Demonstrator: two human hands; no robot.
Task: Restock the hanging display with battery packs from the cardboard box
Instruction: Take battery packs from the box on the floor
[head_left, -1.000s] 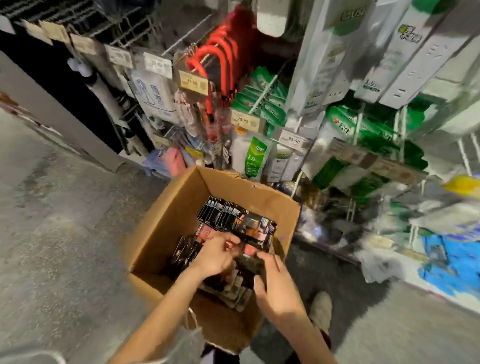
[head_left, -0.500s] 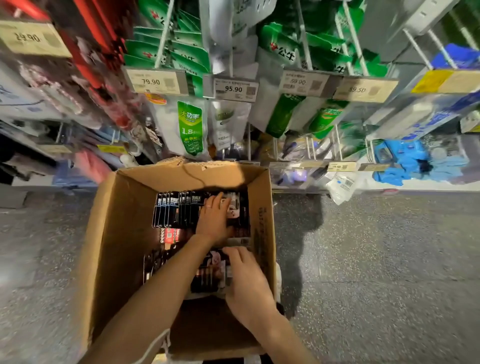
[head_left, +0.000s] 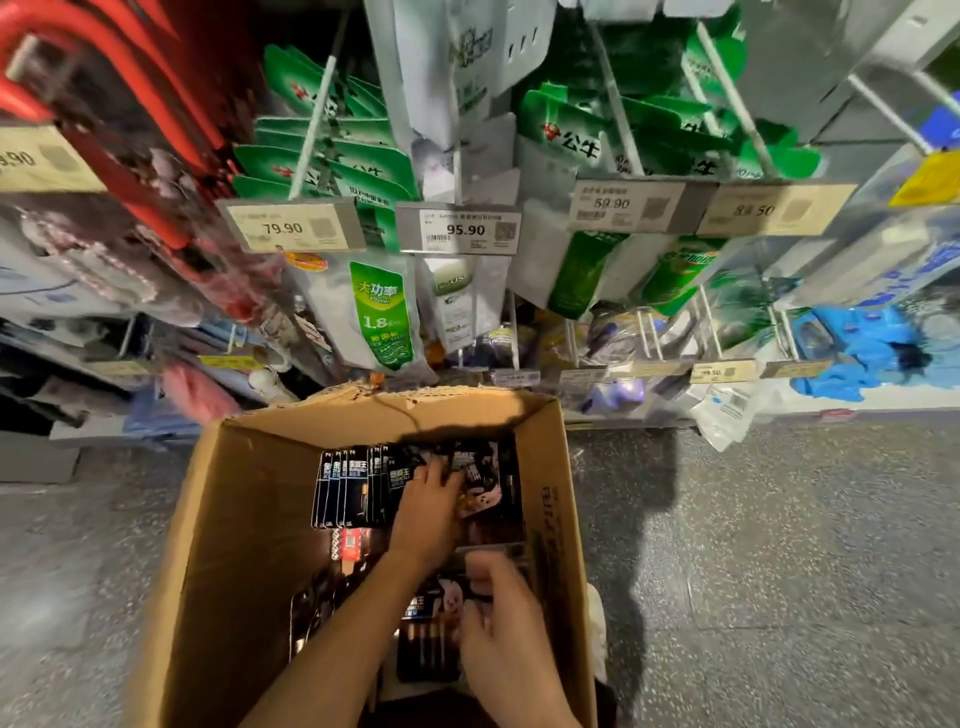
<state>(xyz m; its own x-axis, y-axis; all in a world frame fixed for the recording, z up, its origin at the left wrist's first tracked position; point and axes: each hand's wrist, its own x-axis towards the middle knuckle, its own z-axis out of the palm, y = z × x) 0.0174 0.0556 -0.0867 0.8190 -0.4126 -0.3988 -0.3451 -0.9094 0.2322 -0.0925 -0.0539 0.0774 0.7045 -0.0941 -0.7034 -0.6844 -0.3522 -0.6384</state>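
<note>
In the box (head_left: 234, 519), the right grip (head_left: 501, 629) pinches the card top of a stiff, slick, probably bottom-heavy pack (head_left: 428, 644) just left of it, likely the best hold; whether the left grip (head_left: 428, 512) holds any upright packs (head_left: 348, 488) is unclear.

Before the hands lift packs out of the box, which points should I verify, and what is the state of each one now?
1. Right hand grips the flat battery pack: ok.
2. Left hand holds one of the far packs firmly: cannot tell, fingertips are hidden.
3. Cardboard box is open, packs reachable: ok.
4. Upright row of packs stands orderly: ok.
5. Free hook for batteries on the hanging display: cannot tell, none visible.
</note>
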